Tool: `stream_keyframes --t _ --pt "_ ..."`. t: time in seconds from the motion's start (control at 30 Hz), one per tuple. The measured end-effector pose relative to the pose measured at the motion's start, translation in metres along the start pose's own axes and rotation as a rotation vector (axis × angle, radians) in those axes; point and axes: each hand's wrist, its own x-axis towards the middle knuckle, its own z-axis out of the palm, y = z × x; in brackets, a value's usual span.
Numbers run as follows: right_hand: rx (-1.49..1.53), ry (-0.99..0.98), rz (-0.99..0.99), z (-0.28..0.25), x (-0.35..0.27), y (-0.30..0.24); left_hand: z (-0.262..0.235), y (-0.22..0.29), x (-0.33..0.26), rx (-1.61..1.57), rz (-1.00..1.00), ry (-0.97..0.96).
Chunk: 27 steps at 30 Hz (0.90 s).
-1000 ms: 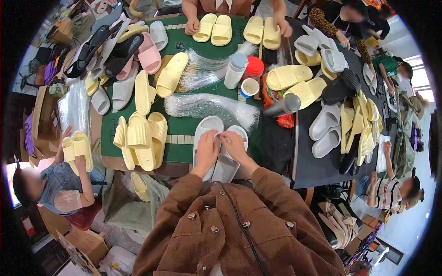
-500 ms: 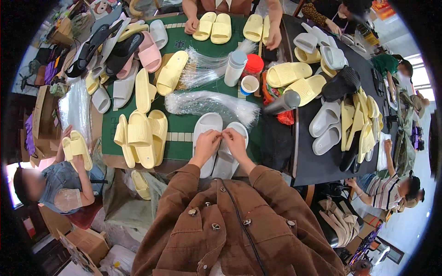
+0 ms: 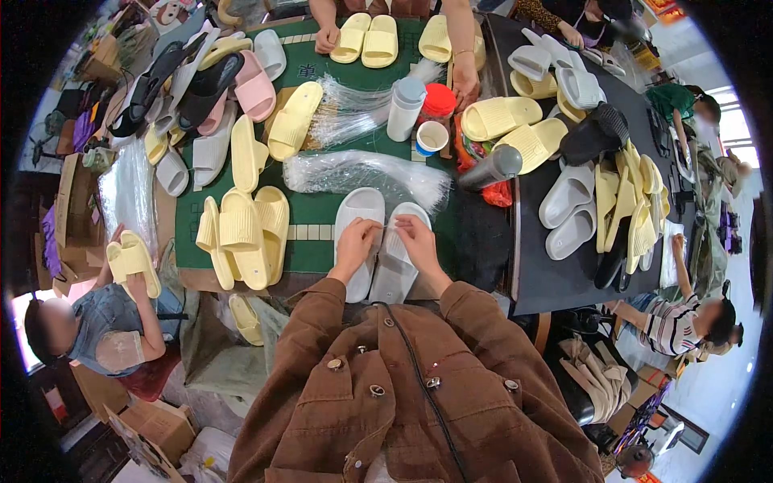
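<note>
A pair of light grey slides lies side by side at the near edge of the green mat: a left slide (image 3: 360, 204) and a right slide (image 3: 394, 272). Over the left one, my left hand (image 3: 354, 245) is closed in a pinch. My right hand (image 3: 418, 243) pinches above the right slide, a small gap away. Between the fingertips runs a thin clear strand (image 3: 387, 227), faint and hard to make out. Just beyond the slides lies a loose bundle of clear plastic strands (image 3: 366, 175).
Yellow slides (image 3: 245, 233) stand to the left on the green mat (image 3: 314, 258). A grey-lidded bottle (image 3: 405, 109), paper cup (image 3: 431, 138), red lid (image 3: 440, 100) and grey tumbler (image 3: 493, 167) are beyond. More slides crowd the dark table (image 3: 535, 282). Co-workers sit around; one's hand (image 3: 465, 80) reaches near the red lid.
My hands have drawn slightly apart, leaving a gap between the fingertips. Across the table, a co-worker's hand has moved from the yellow slides toward the red lid.
</note>
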Motion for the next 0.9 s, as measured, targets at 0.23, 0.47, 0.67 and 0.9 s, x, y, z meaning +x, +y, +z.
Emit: stream_keyframes --t 0.23,0.47,0.67,0.9 --pt "-0.126 -0.040 -0.055 -0.001 0.000 0.008 0.005 -0.011 -0.002 -0.021 0.066 0.043" --pt "0.130 0.022 0.088 0.006 0.000 0.009 0.004 -0.007 -0.004 0.003 0.050 0.012" --pt "0.072 0.046 0.045 0.007 0.000 0.010 0.009 -0.002 0.001 0.043 0.129 0.010" --pt "-0.060 0.059 -0.014 0.004 -0.003 0.005 0.018 0.000 0.005 0.013 0.190 -0.018"
